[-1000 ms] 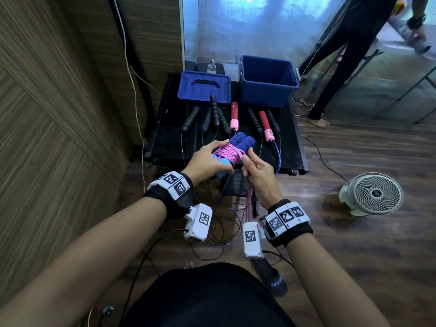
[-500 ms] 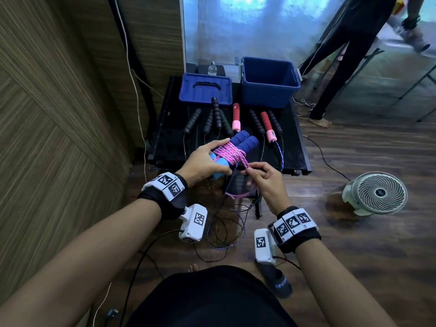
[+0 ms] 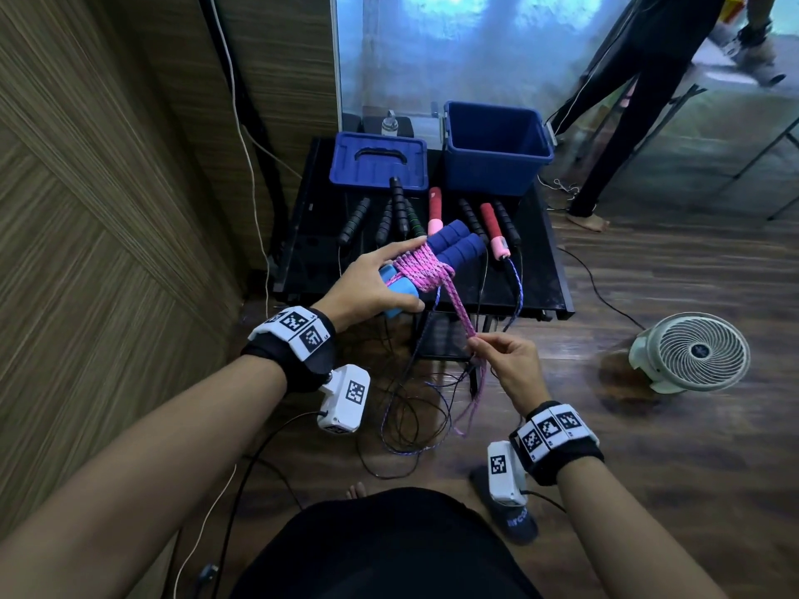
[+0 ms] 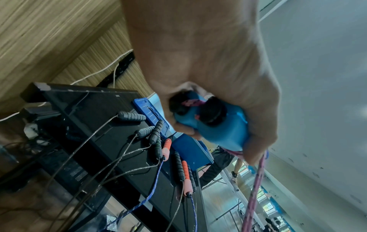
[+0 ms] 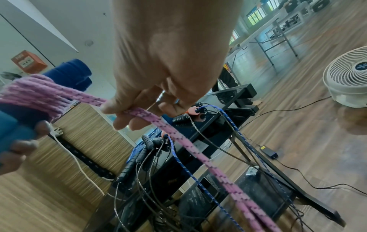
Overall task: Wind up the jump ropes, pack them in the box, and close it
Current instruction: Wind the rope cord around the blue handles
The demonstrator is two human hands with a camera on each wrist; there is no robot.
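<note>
My left hand (image 3: pixel 372 283) grips the two blue foam handles (image 3: pixel 454 246) of a jump rope, held together, with pink rope (image 3: pixel 426 270) wound several turns around them. In the left wrist view the fingers (image 4: pixel 260 138) wrap the light blue handle ends (image 4: pixel 222 131). My right hand (image 3: pixel 503 361) pinches the free pink rope (image 5: pixel 143 113) below and right of the bundle; the strand runs taut up to the coil, and its tail hangs toward the floor. The open blue box (image 3: pixel 495 144) and its blue lid (image 3: pixel 378 159) stand at the back of the black table (image 3: pixel 311 235).
Several more jump ropes lie in a row on the table: black handles (image 3: pixel 354 220) and red-pink handles (image 3: pixel 495 231), their cords hanging over the front edge in a tangle on the wooden floor. A white fan (image 3: pixel 691 352) stands on the floor to the right. A person stands behind the table.
My right hand has moved down and to the right, away from the bundle, drawing the pink rope out into a taut strand. The left hand keeps its grip on the handles.
</note>
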